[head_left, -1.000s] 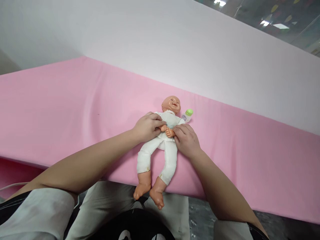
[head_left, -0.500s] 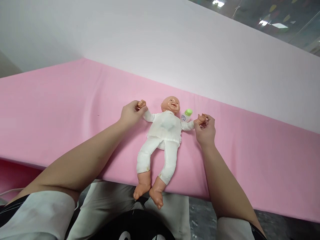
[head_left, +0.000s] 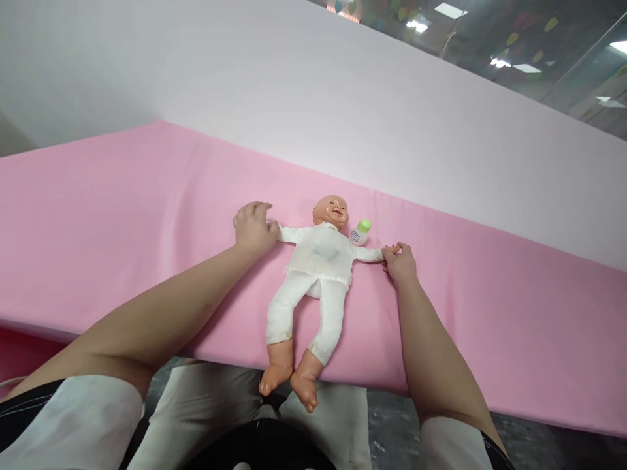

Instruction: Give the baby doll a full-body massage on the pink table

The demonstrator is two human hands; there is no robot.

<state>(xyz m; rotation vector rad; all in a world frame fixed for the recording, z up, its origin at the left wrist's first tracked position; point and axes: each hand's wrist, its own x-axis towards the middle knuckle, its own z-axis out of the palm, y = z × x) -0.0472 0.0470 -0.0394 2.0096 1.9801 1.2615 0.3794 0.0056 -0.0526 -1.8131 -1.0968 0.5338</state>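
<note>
A baby doll [head_left: 318, 258] in a white top and trousers lies on its back on the pink surface, with both arms stretched out sideways. Its bare feet hang past the near edge. My left hand [head_left: 255, 228] is curled over the end of the doll's arm on the left, covering the doll's hand there. On the other side, my right hand [head_left: 402, 264] grips the doll's other hand between thumb and fingers; a bit of that small hand shows above my fingertips. A small clear bottle [head_left: 360, 234] with a green cap lies beside the doll's head.
The pink padded surface [head_left: 490, 313] extends to both sides. A white wall [head_left: 294, 85] rises behind it, with a glass pane [head_left: 490, 46] showing reflected lights at the upper right. My legs [head_left: 206, 405] are below the near edge.
Both doll arms have come down flatter and straighter towards the surface. My left hand has turned over the doll's hand, and my right hand has lowered with the other one.
</note>
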